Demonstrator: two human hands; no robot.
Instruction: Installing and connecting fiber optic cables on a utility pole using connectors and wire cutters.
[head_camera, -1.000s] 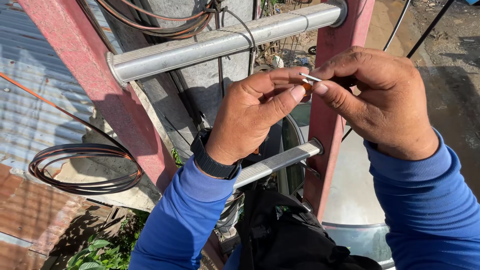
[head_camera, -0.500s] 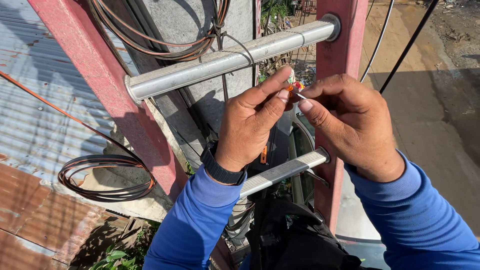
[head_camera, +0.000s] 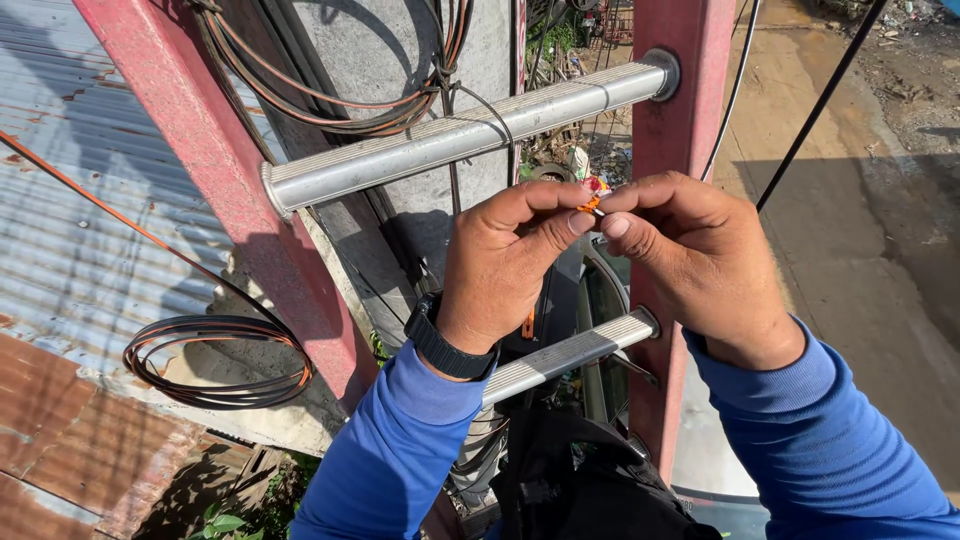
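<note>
in the head view, the two hands have drifted toward the middle of the frame compared with half a second ago, and the upper ladder rung (head_camera: 470, 135) now sits higher and closer to the top edge, with the camera nearer to the work. the left hand (head_camera: 505, 265) and the right hand (head_camera: 690, 255) meet fingertip to fingertip just below that rung, as they did earlier, both pinched shut on a small orange wire piece (head_camera: 592, 200). only a short bit of it shows between the thumbs and forefingers, with a pale tip near the top; what shows seems to run from lower left to upper right, though most of it is hidden, so its full long axis cannot be told. the piece sits at centre frame, slightly above the middle, between the two red ladder rails (head_camera: 215, 190). a black watch (head_camera: 445, 345) wraps the left wrist, and blue sleeves (head_camera: 400, 450) cover both arms. the lower rung (head_camera: 570, 352) crosses behind the left forearm. a coil of black and orange cable (head_camera: 215, 360) hangs at lower left, over a corrugated metal roof (head_camera: 60, 230).
</note>
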